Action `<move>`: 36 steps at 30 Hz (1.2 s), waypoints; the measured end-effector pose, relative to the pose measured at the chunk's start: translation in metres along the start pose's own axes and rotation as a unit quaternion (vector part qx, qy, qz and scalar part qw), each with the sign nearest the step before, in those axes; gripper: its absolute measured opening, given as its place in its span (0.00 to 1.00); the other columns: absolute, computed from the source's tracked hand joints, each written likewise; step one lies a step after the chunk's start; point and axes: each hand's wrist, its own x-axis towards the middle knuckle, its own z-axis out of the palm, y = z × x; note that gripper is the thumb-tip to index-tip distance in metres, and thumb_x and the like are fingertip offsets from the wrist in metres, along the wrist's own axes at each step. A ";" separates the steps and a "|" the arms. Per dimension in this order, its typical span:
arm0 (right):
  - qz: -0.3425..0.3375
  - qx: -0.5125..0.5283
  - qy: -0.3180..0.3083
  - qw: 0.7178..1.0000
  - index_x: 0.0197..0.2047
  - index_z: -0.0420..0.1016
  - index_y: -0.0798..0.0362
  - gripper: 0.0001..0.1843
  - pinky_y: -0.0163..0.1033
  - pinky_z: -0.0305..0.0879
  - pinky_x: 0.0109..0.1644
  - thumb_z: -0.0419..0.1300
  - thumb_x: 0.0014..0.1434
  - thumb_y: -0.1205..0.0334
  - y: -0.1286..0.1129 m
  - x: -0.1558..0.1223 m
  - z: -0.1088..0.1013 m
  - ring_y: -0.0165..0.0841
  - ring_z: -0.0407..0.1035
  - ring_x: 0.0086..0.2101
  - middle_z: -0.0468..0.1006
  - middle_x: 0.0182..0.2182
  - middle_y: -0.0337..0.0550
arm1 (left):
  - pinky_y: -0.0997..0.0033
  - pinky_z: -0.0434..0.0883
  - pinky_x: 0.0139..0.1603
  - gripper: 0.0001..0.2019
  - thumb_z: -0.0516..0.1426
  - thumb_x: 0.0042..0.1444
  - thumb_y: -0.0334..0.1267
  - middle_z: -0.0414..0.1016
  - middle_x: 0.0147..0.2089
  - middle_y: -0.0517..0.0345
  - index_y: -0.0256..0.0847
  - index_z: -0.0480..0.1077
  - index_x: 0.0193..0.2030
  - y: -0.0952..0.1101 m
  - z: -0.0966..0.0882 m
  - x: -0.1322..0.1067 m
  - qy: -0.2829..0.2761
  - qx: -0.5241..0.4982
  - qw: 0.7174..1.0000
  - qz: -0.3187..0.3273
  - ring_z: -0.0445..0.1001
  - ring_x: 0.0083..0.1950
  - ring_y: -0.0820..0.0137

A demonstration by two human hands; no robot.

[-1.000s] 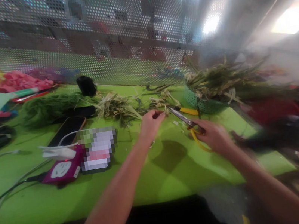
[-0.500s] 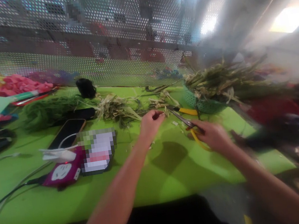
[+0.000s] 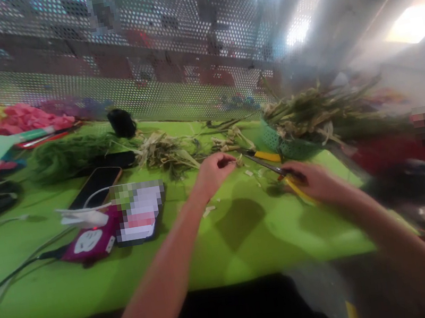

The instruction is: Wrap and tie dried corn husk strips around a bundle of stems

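Note:
My left hand (image 3: 213, 172) is closed in a pinch on a small pale plant piece (image 3: 239, 161) above the green table (image 3: 245, 240). My right hand (image 3: 313, 182) grips yellow-handled scissors (image 3: 268, 166), whose blades point left toward that piece. Small cut bits (image 3: 208, 210) lie on the table below my left hand. A heap of dry green and pale stalks (image 3: 167, 153) lies just behind my left hand. A green basket (image 3: 285, 148) piled with more stalks (image 3: 321, 109) stands behind my right hand.
A phone (image 3: 98, 185), a purple device with white cables (image 3: 88, 242) and a blurred-out card lie at the left. A dark cup (image 3: 122, 122) and pink and yellow flowers (image 3: 20, 117) sit at the back left. A perforated metal screen (image 3: 164, 59) closes the far side.
My right hand with the scissors has shifted a little to the right and back; the blades lie flatter. My left hand keeps its pinch in nearly the same spot.

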 end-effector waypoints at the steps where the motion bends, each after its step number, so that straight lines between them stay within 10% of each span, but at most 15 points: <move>1: 0.001 -0.005 -0.008 1.000 0.51 0.75 0.51 0.20 0.35 0.63 0.31 0.62 0.58 0.50 0.001 -0.001 -0.002 0.32 0.70 0.27 0.80 0.33 0.42 | 0.71 0.68 0.38 0.14 0.61 0.51 0.43 0.78 0.35 0.54 0.36 0.78 0.41 0.000 0.000 0.000 -0.005 0.004 1.000 0.002 0.72 0.35 0.70; 36: 0.035 0.071 -0.085 0.993 0.55 0.78 0.49 0.25 0.38 0.67 0.36 0.61 0.59 0.46 0.006 -0.008 -0.005 0.37 0.75 0.33 0.83 0.40 0.44 | 0.70 0.69 0.40 0.11 0.61 0.51 0.39 0.79 0.37 0.53 0.36 0.77 0.39 0.010 -0.002 -0.004 -0.057 0.034 0.998 0.017 0.73 0.36 0.71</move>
